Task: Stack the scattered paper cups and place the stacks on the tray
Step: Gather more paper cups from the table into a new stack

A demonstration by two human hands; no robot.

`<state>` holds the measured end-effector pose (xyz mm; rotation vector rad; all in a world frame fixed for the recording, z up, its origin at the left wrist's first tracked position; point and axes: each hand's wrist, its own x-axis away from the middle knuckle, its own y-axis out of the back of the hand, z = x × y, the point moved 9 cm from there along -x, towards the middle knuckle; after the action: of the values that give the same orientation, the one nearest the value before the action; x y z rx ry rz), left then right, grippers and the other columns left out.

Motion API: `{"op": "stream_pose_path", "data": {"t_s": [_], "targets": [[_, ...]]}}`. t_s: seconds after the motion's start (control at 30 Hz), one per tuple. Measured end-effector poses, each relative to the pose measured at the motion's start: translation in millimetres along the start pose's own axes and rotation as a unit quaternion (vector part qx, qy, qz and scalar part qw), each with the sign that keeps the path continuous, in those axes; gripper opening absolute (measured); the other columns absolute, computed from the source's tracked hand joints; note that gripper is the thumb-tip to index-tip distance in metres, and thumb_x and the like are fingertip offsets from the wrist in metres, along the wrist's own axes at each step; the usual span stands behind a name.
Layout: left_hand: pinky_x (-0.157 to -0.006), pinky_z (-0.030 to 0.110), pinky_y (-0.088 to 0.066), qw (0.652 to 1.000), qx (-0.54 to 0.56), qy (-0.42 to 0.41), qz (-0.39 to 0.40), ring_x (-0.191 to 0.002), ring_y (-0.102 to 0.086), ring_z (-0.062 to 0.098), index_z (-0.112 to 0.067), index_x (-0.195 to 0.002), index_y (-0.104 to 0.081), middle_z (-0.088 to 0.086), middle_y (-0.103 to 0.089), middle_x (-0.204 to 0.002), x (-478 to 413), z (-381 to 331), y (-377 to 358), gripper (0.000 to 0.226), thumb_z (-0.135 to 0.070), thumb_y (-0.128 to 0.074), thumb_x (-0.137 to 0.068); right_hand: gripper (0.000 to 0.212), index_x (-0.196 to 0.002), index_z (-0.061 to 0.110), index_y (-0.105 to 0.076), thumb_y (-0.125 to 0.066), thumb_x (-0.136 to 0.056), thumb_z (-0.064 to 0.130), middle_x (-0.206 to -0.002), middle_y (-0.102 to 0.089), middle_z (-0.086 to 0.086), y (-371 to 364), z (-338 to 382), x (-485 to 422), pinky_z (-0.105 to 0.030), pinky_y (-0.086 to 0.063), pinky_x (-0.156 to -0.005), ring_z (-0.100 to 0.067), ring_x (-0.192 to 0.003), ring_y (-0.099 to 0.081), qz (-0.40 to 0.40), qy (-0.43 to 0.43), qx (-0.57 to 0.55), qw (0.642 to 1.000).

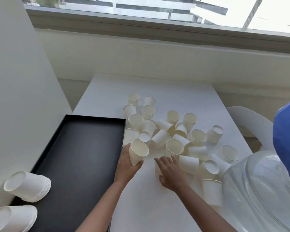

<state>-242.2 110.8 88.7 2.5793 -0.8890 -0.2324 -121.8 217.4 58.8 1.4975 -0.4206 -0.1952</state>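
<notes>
Several loose white paper cups (172, 117) lie scattered on the white table (149, 206), some upright, some tipped over. My left hand (126, 166) grips one tilted cup (138, 152) by its side, next to the tray's right rim. My right hand (172, 173) reaches palm down at the heap's near edge, its fingers curved over a cup (157, 169) that is mostly hidden beneath it. The black tray (84, 148) sits left of the heap. Two cup stacks lie on their sides at its near end, one (28, 186) above the other (13, 218).
A clear plastic container (258, 190) stands at the table's right front, with a blue object (286, 143) above it. A white chair (248, 118) is beyond the right edge. A white wall (15, 81) borders the tray's left side. A window ledge runs behind.
</notes>
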Motion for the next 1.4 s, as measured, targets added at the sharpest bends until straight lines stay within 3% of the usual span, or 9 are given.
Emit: {"op": "stream_pose_path", "data": {"t_s": [0.2, 0.3, 0.4, 0.53, 0.63, 0.77, 1.0, 1.17, 1.4], "targets": [[-0.096, 0.042, -0.043, 1.000, -0.007, 0.010, -0.016, -0.114, -0.049, 0.025, -0.011, -0.132, -0.037, 0.005, -0.049, -0.128, 3, 3, 8, 0.072, -0.007, -0.074, -0.071, 0.075, -0.144, 0.015, -0.021, -0.051, -0.079, 0.037, -0.124, -0.047, -0.005, 22, -7, 2, -0.028, -0.032, -0.100, -0.023, -0.114, -0.044, -0.089, -0.053, -0.101, 0.990], [-0.094, 0.042, -0.044, 0.999, -0.020, 0.010, -0.025, -0.112, -0.050, 0.026, -0.012, -0.131, -0.037, 0.006, -0.050, -0.125, 5, 4, 11, 0.070, -0.008, -0.073, -0.071, 0.072, -0.139, 0.019, -0.031, -0.063, -0.076, 0.032, -0.116, -0.051, -0.006, 36, -20, 6, -0.032, -0.039, -0.093, -0.023, -0.110, -0.046, -0.160, -0.123, -0.274, 0.940], [-0.096, 0.041, -0.042, 0.998, -0.050, 0.008, -0.021, -0.114, -0.048, 0.026, -0.010, -0.133, -0.035, 0.007, -0.047, -0.128, 6, 4, 12, 0.071, -0.009, -0.072, -0.073, 0.064, -0.131, 0.025, -0.039, -0.066, -0.073, 0.033, -0.111, -0.056, -0.011, 38, -38, 9, -0.035, -0.043, -0.087, -0.025, -0.101, -0.051, -0.203, -0.225, -0.519, 0.799], [-0.100, 0.043, -0.040, 0.997, -0.080, 0.007, 0.005, -0.118, -0.045, 0.026, -0.010, -0.136, -0.032, 0.008, -0.044, -0.133, 9, 7, 8, 0.072, -0.011, -0.070, -0.075, 0.058, -0.127, 0.029, -0.041, -0.059, -0.072, 0.039, -0.121, -0.052, -0.008, 22, -33, -1, -0.033, -0.046, -0.079, -0.023, -0.104, -0.052, -0.170, -0.277, -0.776, 0.540], [-0.099, 0.042, -0.040, 0.994, -0.106, -0.008, 0.022, -0.117, -0.046, 0.027, -0.009, -0.134, -0.034, 0.007, -0.046, -0.130, 11, 5, 3, 0.068, -0.013, -0.070, -0.076, 0.049, -0.131, 0.030, -0.041, -0.054, -0.083, 0.032, -0.120, -0.053, -0.008, 23, -24, -8, -0.032, -0.048, -0.067, -0.023, -0.101, -0.054, -0.152, -0.255, -0.837, 0.461], [-0.095, 0.038, -0.042, 0.993, -0.108, -0.036, 0.035, -0.112, -0.048, 0.024, -0.011, -0.130, -0.038, 0.005, -0.050, -0.122, 12, -1, 0, 0.064, -0.012, -0.070, -0.074, 0.064, -0.129, 0.031, -0.046, -0.058, -0.066, 0.038, -0.113, -0.057, -0.002, 27, -13, -11, -0.033, -0.050, -0.063, -0.021, -0.098, -0.057, -0.137, -0.221, -0.836, 0.483], [-0.098, 0.039, -0.040, 0.986, -0.139, -0.067, 0.069, -0.112, -0.046, 0.022, -0.021, -0.133, -0.037, 0.000, -0.049, -0.122, 13, 0, 1, 0.065, -0.009, -0.064, -0.075, 0.035, -0.099, 0.025, -0.057, -0.058, -0.067, 0.036, -0.093, -0.062, 0.003, 27, -7, -10, -0.024, -0.052, -0.057, -0.013, -0.084, -0.061, -0.086, -0.162, -0.782, 0.596], [-0.097, 0.031, -0.037, 0.976, -0.182, -0.093, 0.075, -0.114, -0.045, 0.023, -0.017, -0.133, -0.038, 0.001, -0.049, -0.126, 11, -2, 4, 0.063, -0.011, -0.063, -0.076, 0.034, -0.098, 0.021, -0.050, -0.060, -0.073, 0.041, -0.102, -0.056, -0.001, 25, -14, -8, -0.028, -0.052, -0.067, -0.015, -0.094, -0.058, -0.064, -0.165, -0.739, 0.649], [-0.096, 0.030, -0.037, 0.967, -0.210, -0.132, 0.064, -0.111, -0.047, 0.024, -0.013, -0.130, -0.041, 0.004, -0.050, -0.123, 4, -10, 7, 0.060, -0.010, -0.064, -0.075, 0.060, -0.122, 0.027, -0.041, -0.065, -0.069, 0.039, -0.112, -0.052, 0.001, 30, -16, -8, -0.029, -0.053, -0.066, -0.019, -0.100, -0.056, -0.054, -0.169, -0.764, 0.620]]}}
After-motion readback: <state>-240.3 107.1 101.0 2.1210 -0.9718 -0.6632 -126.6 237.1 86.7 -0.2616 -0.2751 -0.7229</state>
